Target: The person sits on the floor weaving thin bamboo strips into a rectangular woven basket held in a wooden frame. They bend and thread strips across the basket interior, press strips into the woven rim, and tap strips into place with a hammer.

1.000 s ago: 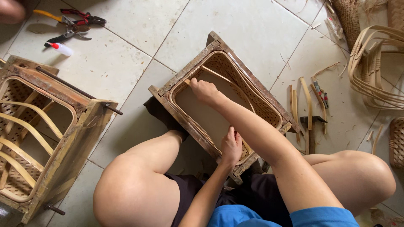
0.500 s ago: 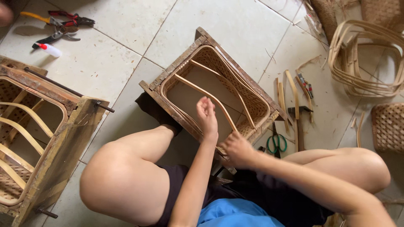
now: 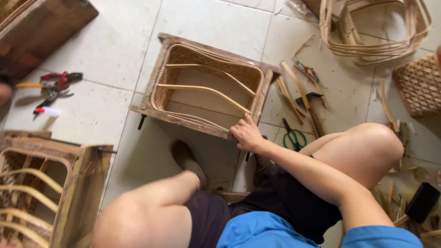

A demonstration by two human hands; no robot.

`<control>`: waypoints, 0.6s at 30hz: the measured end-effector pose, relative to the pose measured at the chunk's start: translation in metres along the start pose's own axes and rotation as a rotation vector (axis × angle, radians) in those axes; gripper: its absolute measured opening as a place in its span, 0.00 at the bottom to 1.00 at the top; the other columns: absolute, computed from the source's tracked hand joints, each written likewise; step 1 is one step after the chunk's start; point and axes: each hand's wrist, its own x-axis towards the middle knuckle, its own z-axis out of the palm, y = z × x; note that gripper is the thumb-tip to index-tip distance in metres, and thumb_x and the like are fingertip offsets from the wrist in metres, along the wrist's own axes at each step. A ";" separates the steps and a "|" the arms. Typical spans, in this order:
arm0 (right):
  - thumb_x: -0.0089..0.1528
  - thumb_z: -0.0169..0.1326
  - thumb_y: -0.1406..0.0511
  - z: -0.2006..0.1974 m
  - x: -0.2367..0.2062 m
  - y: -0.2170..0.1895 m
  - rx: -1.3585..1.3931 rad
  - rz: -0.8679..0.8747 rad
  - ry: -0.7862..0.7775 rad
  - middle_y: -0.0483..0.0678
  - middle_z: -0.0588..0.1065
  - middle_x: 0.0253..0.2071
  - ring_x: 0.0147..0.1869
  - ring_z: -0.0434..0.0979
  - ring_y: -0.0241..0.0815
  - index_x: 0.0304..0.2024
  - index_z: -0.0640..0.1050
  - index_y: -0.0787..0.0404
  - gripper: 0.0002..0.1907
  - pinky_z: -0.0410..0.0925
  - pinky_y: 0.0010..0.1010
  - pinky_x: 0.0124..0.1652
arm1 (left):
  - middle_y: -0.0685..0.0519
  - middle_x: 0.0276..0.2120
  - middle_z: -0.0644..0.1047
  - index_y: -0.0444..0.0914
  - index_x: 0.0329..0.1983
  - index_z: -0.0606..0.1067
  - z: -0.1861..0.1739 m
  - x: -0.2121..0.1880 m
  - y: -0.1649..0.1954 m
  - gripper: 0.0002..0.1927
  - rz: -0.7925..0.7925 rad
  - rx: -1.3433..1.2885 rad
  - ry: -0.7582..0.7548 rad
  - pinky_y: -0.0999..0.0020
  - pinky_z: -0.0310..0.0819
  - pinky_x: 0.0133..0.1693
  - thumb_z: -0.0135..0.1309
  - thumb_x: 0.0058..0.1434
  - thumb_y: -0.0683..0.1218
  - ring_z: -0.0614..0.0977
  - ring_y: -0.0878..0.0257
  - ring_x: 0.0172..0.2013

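One hand, the right hand, grips the wooden basket frame's near corner; left hand unseen.

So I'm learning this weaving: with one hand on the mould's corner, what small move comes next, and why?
Probably bring the left hand, out of view, back to the loose bamboo strips bowed across the woven basket in the wooden frame. The right hand only grips the near corner, steadying it, and the strips look unfixed.

Bare white tiled floor left of the wooden-framed woven basket mould gives free passage — right of it, green-handled scissors, a hammer and bamboo strips crowd the way.
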 end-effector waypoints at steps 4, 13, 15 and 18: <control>0.45 0.67 0.58 -0.072 0.003 0.031 -0.137 0.163 0.176 0.50 0.75 0.51 0.66 0.66 0.52 0.50 0.77 0.55 0.30 0.41 0.64 0.68 | 0.49 0.62 0.72 0.36 0.69 0.66 -0.001 0.031 -0.065 0.22 -0.168 0.506 -0.301 0.64 0.68 0.62 0.50 0.73 0.44 0.74 0.62 0.59; 0.77 0.54 0.63 -0.249 -0.206 0.116 0.353 0.451 1.002 0.47 0.80 0.50 0.54 0.81 0.38 0.53 0.77 0.60 0.08 0.73 0.39 0.62 | 0.50 0.53 0.75 0.44 0.63 0.70 0.086 0.004 -0.290 0.44 0.577 1.180 -1.377 0.45 0.63 0.60 0.67 0.43 0.62 0.76 0.52 0.54; 0.80 0.53 0.62 -0.193 -0.224 0.143 0.441 0.597 1.002 0.46 0.80 0.46 0.50 0.81 0.34 0.52 0.77 0.59 0.07 0.75 0.29 0.53 | 0.54 0.48 0.77 0.47 0.62 0.71 0.097 0.001 -0.299 0.41 0.502 1.218 -1.496 0.53 0.69 0.56 0.68 0.43 0.60 0.78 0.56 0.49; 0.67 0.57 0.64 -0.077 -0.227 0.179 0.733 1.122 0.645 0.47 0.79 0.39 0.41 0.75 0.39 0.52 0.81 0.59 0.12 0.70 0.32 0.43 | 0.56 0.40 0.77 0.48 0.59 0.73 0.103 -0.007 -0.308 0.40 0.413 1.259 -1.508 0.60 0.74 0.43 0.70 0.39 0.56 0.79 0.56 0.41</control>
